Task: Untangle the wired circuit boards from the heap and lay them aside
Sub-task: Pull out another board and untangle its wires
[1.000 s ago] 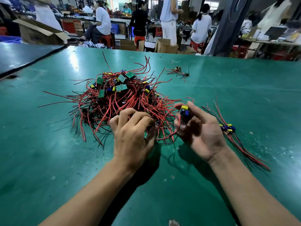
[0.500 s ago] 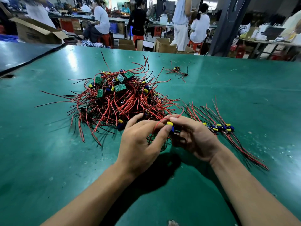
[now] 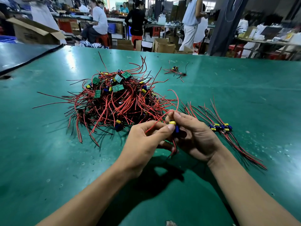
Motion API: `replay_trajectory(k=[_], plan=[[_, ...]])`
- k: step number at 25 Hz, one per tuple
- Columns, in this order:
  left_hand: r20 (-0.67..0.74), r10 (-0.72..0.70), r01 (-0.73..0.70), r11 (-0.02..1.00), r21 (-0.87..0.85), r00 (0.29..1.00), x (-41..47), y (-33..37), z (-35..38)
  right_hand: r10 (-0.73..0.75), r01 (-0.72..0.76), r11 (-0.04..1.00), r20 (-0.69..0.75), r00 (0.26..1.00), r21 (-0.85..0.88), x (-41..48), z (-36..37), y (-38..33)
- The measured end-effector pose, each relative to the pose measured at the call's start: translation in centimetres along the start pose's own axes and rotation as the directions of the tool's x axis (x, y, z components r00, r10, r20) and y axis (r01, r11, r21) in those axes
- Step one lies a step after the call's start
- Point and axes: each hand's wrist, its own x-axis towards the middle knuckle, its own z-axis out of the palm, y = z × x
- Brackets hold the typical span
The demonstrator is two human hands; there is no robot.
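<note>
The heap (image 3: pixel 117 101) sits left of your hands on the tabletop (image 3: pixel 48 160). Your left hand (image 3: pixel 143 144) pinches a red wire (image 3: pixel 156 122). Your right hand (image 3: pixel 198 141) pinches its circuit board (image 3: pixel 173 123). The laid-aside row (image 3: pixel 220 127) lies just right of it, wires running diagonally, so the right hand is nearer.

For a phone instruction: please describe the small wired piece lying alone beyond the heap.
Start at the big heap of red wires on the green table. Behind it, to the right, toward the far edge, lies a lone wired board. Unlike the sorted row near the right hand, it sits apart, touching nothing.
</note>
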Motion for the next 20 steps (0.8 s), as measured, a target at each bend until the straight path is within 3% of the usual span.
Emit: replay_trajectory(k=[3, 6, 9, 11, 16, 20], plan=[[0.088, -0.228, 0.241, 0.947, -0.212, 0.970, 0.3, 0.2, -0.3, 0.016, -0.015, 1.000, -0.041, 0.999, 0.025, 0.2, 0.4, 0.2], [0.119, -0.327, 0.348, 0.897, -0.275, 0.938, 0.7, 0.1, -0.7, 0.055, -0.050, 0.997, -0.088, 0.995, 0.056, 0.2, 0.3, 0.2], [0.142, -0.390, 0.415, 0.858, -0.303, 0.910, 0.8, 0.0, -0.9, 0.048, -0.048, 0.995, 0.000, 0.999, 0.084, 0.1, 0.2, 0.3], [0.170, -0.408, 0.441, 0.848, -0.295, 0.897, 0.7, -0.1, -1.0, 0.028, -0.026, 0.998, -0.031, 0.999, 0.052, 0.3, 0.2, 0.4], [0.169, -0.374, 0.407, 0.879, -0.249, 0.912, 0.7, -0.6, -1.3, -0.003, -0.023, 0.996, -0.300, 0.954, -0.081, 0.9, -0.4, 0.2], [0.144, -0.350, 0.365, 0.926, -0.094, 0.926, 0.7, -1.2, -1.5, -0.093, 0.002, 0.976, -0.406, 0.909, -0.219, 1.1, -0.9, 0.4]])
